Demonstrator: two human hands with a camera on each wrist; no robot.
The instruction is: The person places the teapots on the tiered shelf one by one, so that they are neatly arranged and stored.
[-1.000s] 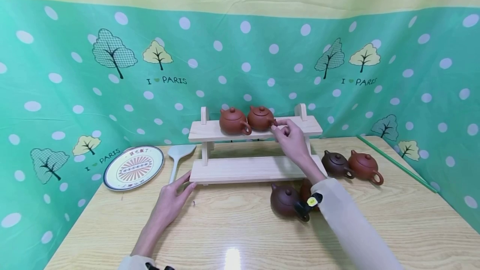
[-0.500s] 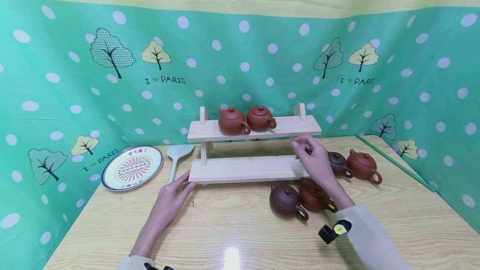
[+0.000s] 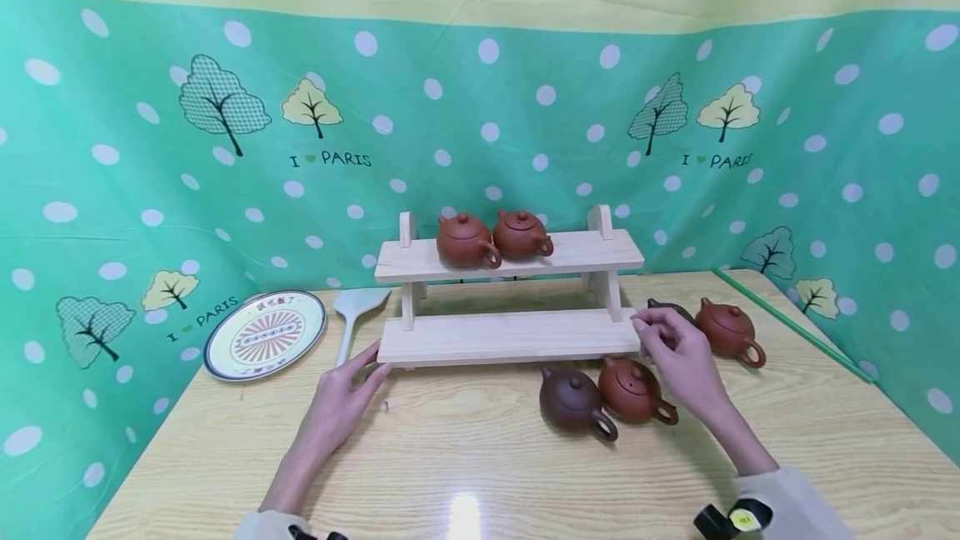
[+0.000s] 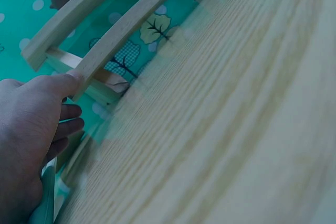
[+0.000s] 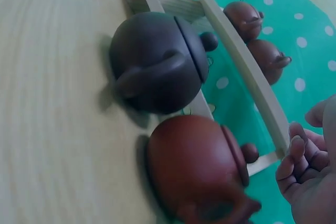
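A green, polka-dotted curtain (image 3: pixel 360 140) hangs round the wood-grained table (image 3: pixel 420 473), where a two-tier wooden rack (image 3: pixel 502 338) stands at the back. Two red-brown teapots sit side by side on its upper board: the left upper teapot (image 3: pixel 463 242) and the right upper teapot (image 3: pixel 520 236). Four more are down on the table: a dark front teapot (image 3: pixel 570 401) beside a red-brown front teapot (image 3: pixel 630 386), and a dark rear teapot (image 3: pixel 678 310) beside a red-brown rear teapot (image 3: pixel 725 328). So I judge the arranging about a third along — two pots up, four off the rack.

My left hand (image 3: pixel 341 402) holds the left end of the lower board, thumb and fingers pinched on its corner. My right hand (image 3: pixel 678 357) holds nothing; its fingers are loosely bent, the gap to the thumb narrow, near the lower board's right end (whether a fingertip touches the wood, I can't tell), and it partly hides the dark rear teapot.

A second ago that hand was at the handle of the right upper teapot; now it is down and to the right, away from it. The pots look unmoved, and my left hand is where it was.
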